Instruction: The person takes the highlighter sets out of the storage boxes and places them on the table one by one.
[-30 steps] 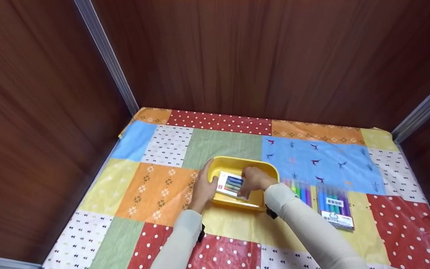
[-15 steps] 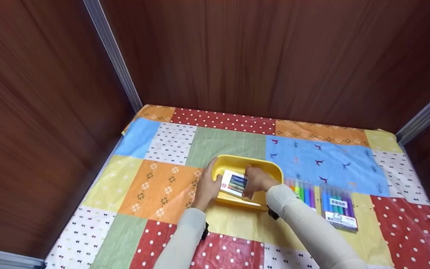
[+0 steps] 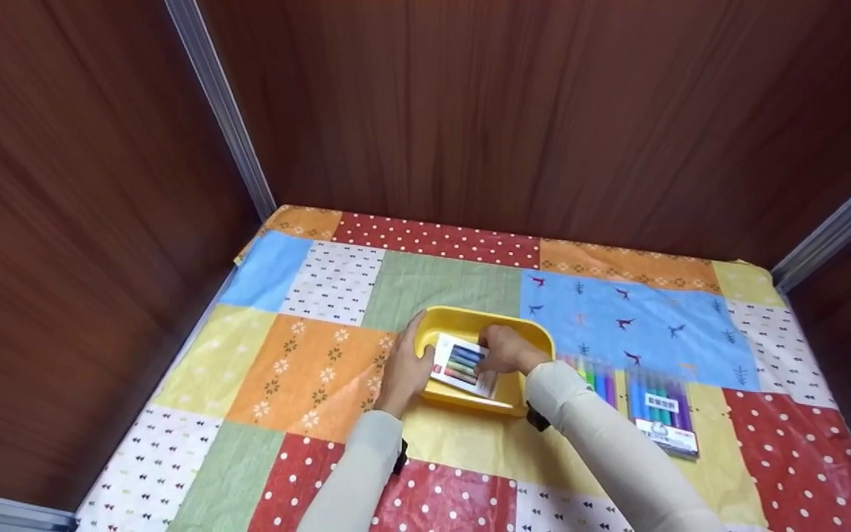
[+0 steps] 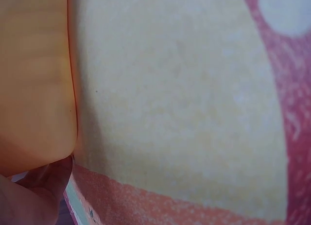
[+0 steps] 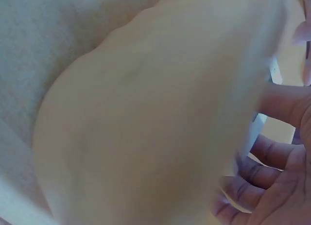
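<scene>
A yellow plastic basket (image 3: 486, 318) stands on the patchwork cloth. My left hand (image 3: 402, 373) grips its left end, thumb over the rim and fingers along the outside. In the left wrist view, fingertips show at the basket's corner. Inside lies a white box of crayons (image 3: 443, 362) with a picture of coloured sticks, slightly turned. My right hand (image 3: 508, 352) reaches over the basket's near right rim and holds the right part of this box, covering its far right corner. The right wrist view shows bent fingers (image 5: 265, 174) and the thumb around it, partly hidden behind the basket's wall.
Right of the basket lie a clear pack of coloured markers (image 3: 597, 380), partly behind the right sleeve, and a second marker pack (image 3: 660, 410) with a white label. Dark wood-look panels (image 3: 499, 118) with metal corner strips enclose the table on the left, back and right.
The right fingers have shifted up along the crayon box, uncovering its lower right corner. The box has turned a little in the basket. The left hand keeps its grip; the head view has shifted slightly.
</scene>
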The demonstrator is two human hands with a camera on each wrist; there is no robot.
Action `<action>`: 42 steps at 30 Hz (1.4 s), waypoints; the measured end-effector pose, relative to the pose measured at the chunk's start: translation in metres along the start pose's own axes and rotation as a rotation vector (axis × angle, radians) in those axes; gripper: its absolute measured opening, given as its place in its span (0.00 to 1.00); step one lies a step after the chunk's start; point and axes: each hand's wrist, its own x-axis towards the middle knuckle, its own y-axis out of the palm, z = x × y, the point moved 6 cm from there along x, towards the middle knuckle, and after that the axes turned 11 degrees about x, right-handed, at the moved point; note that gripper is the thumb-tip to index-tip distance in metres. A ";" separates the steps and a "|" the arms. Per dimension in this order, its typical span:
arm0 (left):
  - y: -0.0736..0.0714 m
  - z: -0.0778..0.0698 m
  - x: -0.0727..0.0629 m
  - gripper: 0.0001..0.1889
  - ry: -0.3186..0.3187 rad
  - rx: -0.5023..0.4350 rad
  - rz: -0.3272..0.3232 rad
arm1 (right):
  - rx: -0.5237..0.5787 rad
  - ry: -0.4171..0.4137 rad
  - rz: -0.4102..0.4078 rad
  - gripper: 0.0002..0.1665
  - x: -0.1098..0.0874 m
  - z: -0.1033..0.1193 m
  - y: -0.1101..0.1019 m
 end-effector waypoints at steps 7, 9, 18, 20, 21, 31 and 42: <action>0.003 0.003 0.000 0.35 0.002 -0.005 0.019 | -0.031 -0.019 0.006 0.21 -0.005 0.005 -0.001; 0.002 0.003 0.000 0.34 0.003 -0.004 0.012 | -0.047 -0.051 0.010 0.22 -0.007 0.008 -0.001; -0.003 0.001 0.004 0.34 0.006 -0.014 0.001 | -0.076 -0.155 -0.009 0.18 -0.011 0.015 -0.004; -0.003 0.000 0.005 0.34 0.010 -0.025 0.000 | -0.065 -0.153 -0.013 0.17 -0.012 0.015 -0.006; -0.003 -0.001 0.006 0.34 0.012 -0.027 -0.001 | -0.054 -0.154 -0.015 0.16 -0.013 0.014 -0.006; -0.001 0.002 0.003 0.33 -0.015 -0.015 0.002 | 0.085 -0.183 -0.083 0.08 -0.028 0.011 -0.016; -0.002 0.003 0.003 0.33 0.015 -0.018 -0.003 | 0.303 -0.244 -0.201 0.08 -0.048 0.003 -0.044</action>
